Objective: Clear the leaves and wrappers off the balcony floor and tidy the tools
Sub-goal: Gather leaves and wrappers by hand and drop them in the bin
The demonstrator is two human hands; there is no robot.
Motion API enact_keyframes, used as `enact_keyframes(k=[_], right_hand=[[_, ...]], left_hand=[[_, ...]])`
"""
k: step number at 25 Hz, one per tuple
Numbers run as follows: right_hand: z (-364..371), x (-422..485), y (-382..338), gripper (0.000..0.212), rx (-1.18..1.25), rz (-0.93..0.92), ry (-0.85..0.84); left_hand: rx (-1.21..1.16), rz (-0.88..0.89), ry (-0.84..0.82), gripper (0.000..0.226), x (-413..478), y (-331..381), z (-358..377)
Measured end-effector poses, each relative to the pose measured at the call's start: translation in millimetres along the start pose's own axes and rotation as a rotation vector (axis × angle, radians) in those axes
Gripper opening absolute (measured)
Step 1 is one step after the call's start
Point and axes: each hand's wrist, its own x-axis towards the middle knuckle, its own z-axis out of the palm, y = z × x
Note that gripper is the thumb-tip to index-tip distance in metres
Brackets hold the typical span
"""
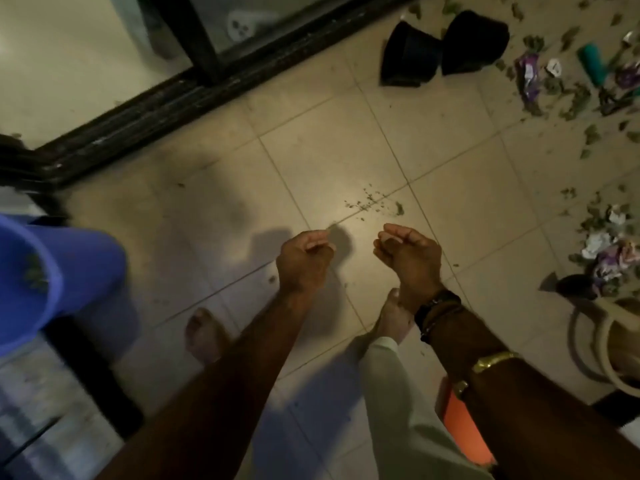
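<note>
Leaves (575, 98) and purple wrappers (528, 76) lie in a big mess far past the fingers and off to their right. Another pile (606, 258) of the same stuff sits well out to the right of the right hand (407, 258). A few tiny leaf crumbs (370, 202) lie on the floor (311, 140) just past the fingertips. The teal tool (592, 62) is up in the far mess too, near 2 black pots (443, 46) tipped on their sides.

Both hands are out in front, above the floor. The fingers of the left hand (304, 261) are curled in, with the thumb tip close to the pointing finger. The fingers of the right hand are curled like a little cup. I cannot tell if either hand holds a small bit or nothing.

The blue bucket (38, 271) is well to the left of the left hand, and some leaves are in it already.

What could go wrong? If a hand does hold crumbs, they could fall back on the tiles on the way to the bucket, since it is far from the fingers. The bare feet (204, 334) are right under the arms, so a step toward the mess could land on the tool, or squash leaves into bits that are hard to pick up. The light is dim, so small crumbs may get missed. A kick could roll the pots.
</note>
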Motion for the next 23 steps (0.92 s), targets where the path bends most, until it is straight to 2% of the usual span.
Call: enact_keyframes(k=[3,5,8,10,12,14,15,17,18,20,22,23], right_hand=[[-42,111,47,0.028,-0.468,-0.228,0.038],[-55,171,74,0.042,-0.765,-0.388,-0.021],[-56,239,112,0.069,-0.987,-0.484,-0.143],[-47,258,132,0.09,-1.138,-0.457,-0.149],[-36,257,145,0.088,-1.163,-0.564,-0.234],[-40,247,147,0.083,-1.06,-0.657,-0.268],[-47,245,149,0.081,-0.991,-0.646,-0.164],[-56,244,153,0.076,-0.951,-0.56,0.116],[-54,241,156,0.077,-1.001,-0.504,0.144],[-36,232,165,0.08,-1.073,-0.452,-0.026],[-23,228,161,0.072,-0.975,-0.501,-0.167],[-26,230,153,0.069,-0.881,-0.531,-0.182]], left_hand=[[0.524,0.25,-0.119,0.053,70,-60,81],[0.864,0.382,-0.168,0.071,119,-101,119],[1.171,0.468,-0.066,0.09,179,-151,156],[1.226,0.516,0.014,0.095,196,-163,174],[1.287,0.676,-0.047,0.088,196,-166,187],[1.314,0.903,-0.154,0.08,195,-168,185],[1.276,0.943,-0.156,0.079,198,-163,180],[1.202,0.885,-0.067,0.082,211,-146,174],[1.214,0.861,-0.053,0.083,218,-137,174],[1.315,0.961,-0.159,0.081,227,-129,182],[1.305,1.117,-0.25,0.072,232,-130,187],[1.228,1.127,-0.251,0.067,236,-130,186]])
